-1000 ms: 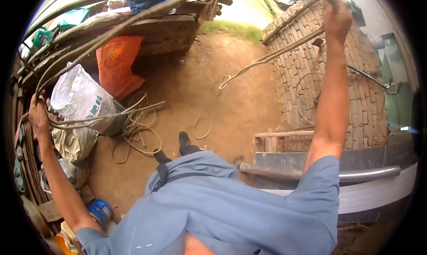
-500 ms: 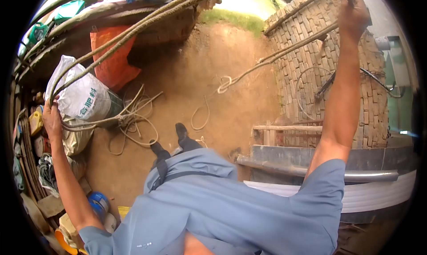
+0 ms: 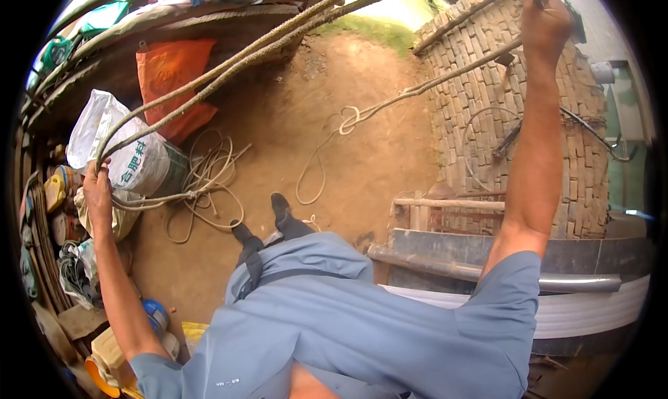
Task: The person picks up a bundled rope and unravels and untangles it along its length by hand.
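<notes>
My left hand (image 3: pixel 97 183) is closed round a doubled rope (image 3: pixel 229 64) at the left, in front of a white sack (image 3: pixel 142 164). The rope arches up across the top of the view toward my right hand (image 3: pixel 546 23), raised at the upper right with its fingers wrapped round the rope. From the right side another doubled length slopes down to a knotted loop (image 3: pixel 349 121) above the dirt floor. Below my left hand the rope runs into a loose tangle (image 3: pixel 209 187) on the ground near my feet.
An orange bag (image 3: pixel 174 86) stands behind the white sack. Stacked bricks (image 3: pixel 463 86) are at the right, with a metal pipe (image 3: pixel 577 283) and a wooden frame (image 3: pixel 452 204) nearer me. A blue can (image 3: pixel 156 315) and a beige jug (image 3: pixel 115 354) lie lower left.
My left hand has moved right and slightly down, still on the rope. My right hand has shifted a little right. The rope arch hangs lower across the upper view.
</notes>
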Demonstrator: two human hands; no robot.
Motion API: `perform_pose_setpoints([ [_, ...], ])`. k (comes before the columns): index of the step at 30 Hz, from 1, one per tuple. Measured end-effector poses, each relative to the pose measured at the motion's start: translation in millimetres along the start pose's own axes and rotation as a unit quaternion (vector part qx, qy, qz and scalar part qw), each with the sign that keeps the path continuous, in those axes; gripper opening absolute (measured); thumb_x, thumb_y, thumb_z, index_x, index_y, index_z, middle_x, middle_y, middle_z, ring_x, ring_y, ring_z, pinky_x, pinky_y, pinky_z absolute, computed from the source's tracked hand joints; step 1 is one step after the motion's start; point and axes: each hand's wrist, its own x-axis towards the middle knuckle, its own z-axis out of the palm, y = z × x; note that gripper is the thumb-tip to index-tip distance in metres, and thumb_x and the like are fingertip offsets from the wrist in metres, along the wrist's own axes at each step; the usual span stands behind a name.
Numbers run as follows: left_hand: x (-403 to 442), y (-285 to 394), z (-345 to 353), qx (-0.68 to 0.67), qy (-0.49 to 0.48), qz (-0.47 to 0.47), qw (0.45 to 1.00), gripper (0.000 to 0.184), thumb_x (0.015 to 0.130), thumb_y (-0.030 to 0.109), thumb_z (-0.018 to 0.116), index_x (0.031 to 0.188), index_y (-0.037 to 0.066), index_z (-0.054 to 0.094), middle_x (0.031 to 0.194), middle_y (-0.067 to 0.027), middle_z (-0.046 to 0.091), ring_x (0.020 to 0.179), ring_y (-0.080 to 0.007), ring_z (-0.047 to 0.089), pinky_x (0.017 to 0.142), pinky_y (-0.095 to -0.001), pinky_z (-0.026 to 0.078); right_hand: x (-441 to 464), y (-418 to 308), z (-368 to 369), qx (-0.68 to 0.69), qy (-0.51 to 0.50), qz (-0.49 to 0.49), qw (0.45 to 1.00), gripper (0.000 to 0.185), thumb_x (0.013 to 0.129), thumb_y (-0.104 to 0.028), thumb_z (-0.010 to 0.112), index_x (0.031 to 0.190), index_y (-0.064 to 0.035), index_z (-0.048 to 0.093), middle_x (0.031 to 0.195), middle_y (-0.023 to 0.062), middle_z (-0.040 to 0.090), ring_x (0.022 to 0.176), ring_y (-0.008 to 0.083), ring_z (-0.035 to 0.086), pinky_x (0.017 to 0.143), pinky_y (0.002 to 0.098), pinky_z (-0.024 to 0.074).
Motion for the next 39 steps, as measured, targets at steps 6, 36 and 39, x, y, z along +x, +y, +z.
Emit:
perform_pose_setpoints([
  [6,-6.0,-10.9,1.2,-0.023,0.008,-0.012,1.0,0.025,0.105,0.021,0.057,0.117,0.005,0.071,0.068,0.0098,0.041,0.057,-0.0037,0.035,0.052,-0.024,0.027,3.1,-7.4,12.1,-0.003,0.014,-0.003,1.0,0.015,0.098,-0.01,0.062,0.1,0.001,0.071,0.086,0.016,0.072,0.082,0.0234,0.069,0.077,0.0364,0.0525],
  [36,2.3,68.1,-69.8,-0.109,0.046,-0.046,0.992,0.024,0.102,0.02,0.061,0.115,0.004,0.074,0.069,0.0115,0.048,0.059,-0.0003,0.037,0.053,-0.0202,0.028,-85.7,35.5,75.1,-0.053,-0.147,0.108,0.982,0.018,0.097,-0.013,0.07,0.114,-0.0083,0.073,0.09,0.0091,0.072,0.075,0.0169,0.066,0.072,0.0335,0.0535],
  [39,2.3,95.8,-82.6,-0.118,0.04,-0.012,0.992,0.022,0.104,0.021,0.061,0.116,0.006,0.073,0.07,0.0123,0.046,0.058,0.0012,0.037,0.05,-0.0183,0.027,-120.0,32.7,82.0,-0.06,-0.249,0.251,0.934,0.017,0.096,-0.015,0.072,0.111,-0.0057,0.072,0.079,0.0065,0.065,0.062,0.0147,0.061,0.061,0.033,0.051],
])
